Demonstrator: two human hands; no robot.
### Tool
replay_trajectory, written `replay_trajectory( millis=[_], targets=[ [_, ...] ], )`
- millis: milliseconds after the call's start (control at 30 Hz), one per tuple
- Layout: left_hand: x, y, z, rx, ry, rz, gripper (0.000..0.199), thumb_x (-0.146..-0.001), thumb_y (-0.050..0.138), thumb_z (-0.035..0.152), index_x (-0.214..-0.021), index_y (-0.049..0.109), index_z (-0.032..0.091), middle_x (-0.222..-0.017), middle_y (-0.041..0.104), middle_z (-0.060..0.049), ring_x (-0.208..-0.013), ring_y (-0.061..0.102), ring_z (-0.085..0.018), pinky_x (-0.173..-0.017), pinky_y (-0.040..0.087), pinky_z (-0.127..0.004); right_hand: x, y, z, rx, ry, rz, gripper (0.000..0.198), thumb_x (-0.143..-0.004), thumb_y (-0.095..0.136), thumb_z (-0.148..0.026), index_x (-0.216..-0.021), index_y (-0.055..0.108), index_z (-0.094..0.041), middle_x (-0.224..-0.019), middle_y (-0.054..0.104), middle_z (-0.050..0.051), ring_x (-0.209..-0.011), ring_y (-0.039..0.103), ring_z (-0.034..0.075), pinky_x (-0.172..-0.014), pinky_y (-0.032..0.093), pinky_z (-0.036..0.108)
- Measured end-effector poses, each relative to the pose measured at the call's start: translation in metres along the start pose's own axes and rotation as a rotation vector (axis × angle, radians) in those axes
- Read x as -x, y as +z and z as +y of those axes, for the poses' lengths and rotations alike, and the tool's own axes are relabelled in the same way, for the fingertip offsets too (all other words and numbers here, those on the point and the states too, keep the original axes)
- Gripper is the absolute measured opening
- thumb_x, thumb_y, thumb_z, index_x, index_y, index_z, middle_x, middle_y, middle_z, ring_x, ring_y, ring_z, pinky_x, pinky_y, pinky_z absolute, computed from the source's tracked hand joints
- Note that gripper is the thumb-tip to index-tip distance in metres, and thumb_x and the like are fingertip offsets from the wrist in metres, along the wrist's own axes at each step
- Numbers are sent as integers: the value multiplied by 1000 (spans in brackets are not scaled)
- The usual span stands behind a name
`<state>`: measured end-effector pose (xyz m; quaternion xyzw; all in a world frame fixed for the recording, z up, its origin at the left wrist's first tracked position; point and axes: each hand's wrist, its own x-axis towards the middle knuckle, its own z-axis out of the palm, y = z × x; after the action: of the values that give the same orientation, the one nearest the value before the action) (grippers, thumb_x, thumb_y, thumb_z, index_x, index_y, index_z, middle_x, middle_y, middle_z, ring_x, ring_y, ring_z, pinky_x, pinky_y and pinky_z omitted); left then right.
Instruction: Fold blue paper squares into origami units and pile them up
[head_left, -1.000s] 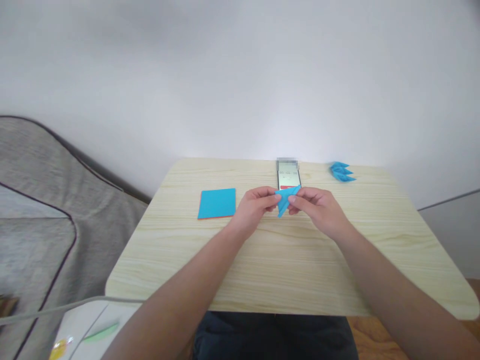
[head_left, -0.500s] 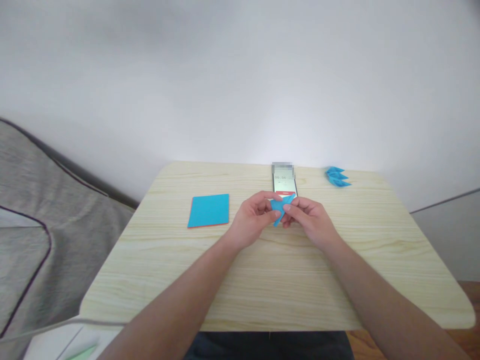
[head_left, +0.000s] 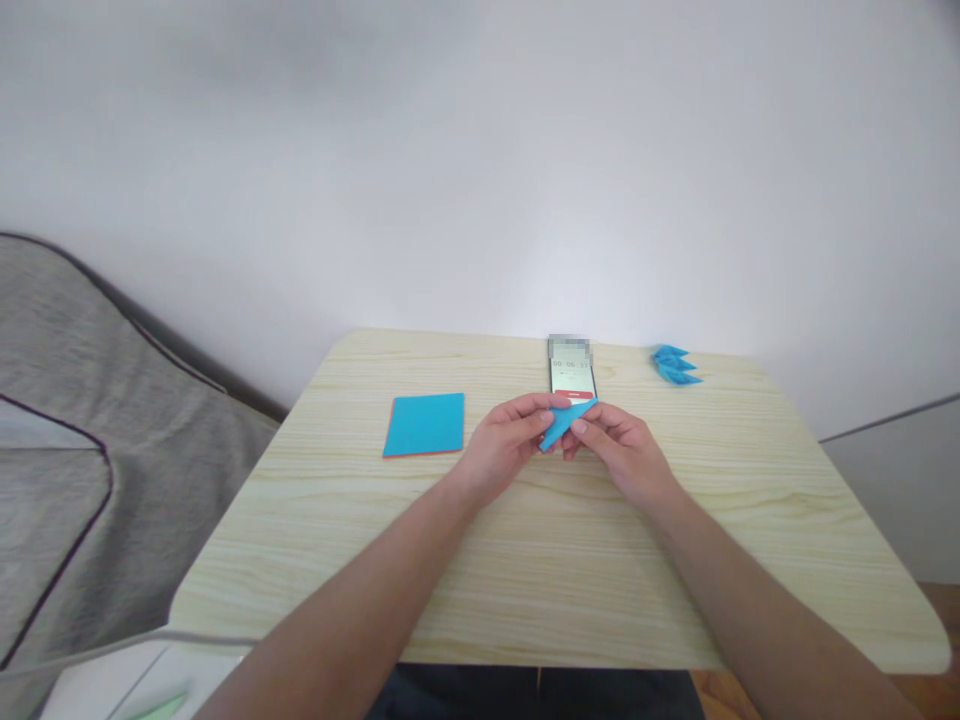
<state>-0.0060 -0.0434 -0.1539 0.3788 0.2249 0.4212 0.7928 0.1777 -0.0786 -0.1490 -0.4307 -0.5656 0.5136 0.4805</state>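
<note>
A small folded piece of blue paper (head_left: 564, 424) is held between both hands above the middle of the table. My left hand (head_left: 504, 437) pinches its left side, thumb on top and fingers behind. On the right side, my right hand (head_left: 621, 446) grips it with the thumb pressed on its face. Fingers partly cover the paper, so its full shape is hidden. Just behind the hands lies a phone (head_left: 572, 370) with a timer on its screen, its lower end partly covered. To the left rests a stack of square blue paper (head_left: 425, 424) with a reddish edge.
Several pointed folded blue paper pieces (head_left: 675, 365) lie near the back right of the wooden table (head_left: 562, 570). A white wall (head_left: 480, 170) rises behind it. Grey fabric (head_left: 135, 480) stands along the left side, with white items (head_left: 142, 680) at the lower left.
The folded paper has turned in the fingers and now shows as a narrower slanted strip. My left thumb has shifted up along it. The view has tilted slightly.
</note>
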Motion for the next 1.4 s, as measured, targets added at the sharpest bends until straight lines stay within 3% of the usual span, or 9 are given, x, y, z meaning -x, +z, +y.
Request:
replay_trajectory(
  millis=[67,233,367,533,733,1100,1267,1400],
  targets=[
    [0,1,0,-3,5,11,29,-84,78,33,-107,76,16,-82,69,-5,-69,56,-14,-74,45,-33,0,0,-1,10,-8,6,25,-94,69,-47,-89,71,-22,-83,74,3,-75,68,17,-75,59,35],
    [-1,-1,-2,-36,3,-4,34,-83,78,33,-113,72,18,-110,73,-10,-75,60,-15,-75,45,-33,0,0,-2,2,-18,5,23,-95,69,-44,-89,72,-22,-82,74,3,-74,69,17,-73,59,34],
    [-3,-4,-5,-71,-37,10,39,-80,79,38,-112,71,16,-89,72,-8,-78,65,-20,-75,45,-34,1,0,0,-16,-5,18,22,-93,72,-44,-89,71,-23,-81,75,3,-74,70,18,-72,60,35],
    [-2,-2,-3,-89,-35,13,39,-79,79,36,-112,68,19,-88,72,-6,-74,64,-19,-72,42,-32,2,-2,0,7,-7,6,22,-92,73,-44,-89,72,-23,-81,75,3,-74,70,18,-73,59,35],
    [0,0,0,-141,-38,20,31,-81,75,33,-107,64,23,-70,65,0,-73,65,-20,-68,40,-30,2,-1,0,24,-26,-4,18,-93,72,-42,-91,72,-24,-82,75,2,-74,70,18,-73,59,35],
    [0,-1,0,-124,-16,25,27,-82,74,33,-104,65,20,-75,68,-2,-72,66,-19,-68,42,-30,3,-4,-2,43,-30,-44,16,-95,68,-38,-98,74,-23,-86,75,3,-77,68,18,-75,56,35],
    [2,1,0,-74,36,50,23,-86,73,35,-101,68,18,-70,63,1,-60,55,-12,-59,39,-25,2,-5,3,41,-7,9,12,-92,69,-30,-95,78,-22,-83,75,3,-76,67,18,-75,54,34],
    [4,4,2,-18,100,-14,24,-89,73,34,-104,74,16,-78,66,-2,-69,57,-11,-68,45,-25,0,-5,8,-56,51,31,12,-89,69,-27,-89,79,-21,-83,76,3,-76,67,19,-76,55,34]
  ],
)
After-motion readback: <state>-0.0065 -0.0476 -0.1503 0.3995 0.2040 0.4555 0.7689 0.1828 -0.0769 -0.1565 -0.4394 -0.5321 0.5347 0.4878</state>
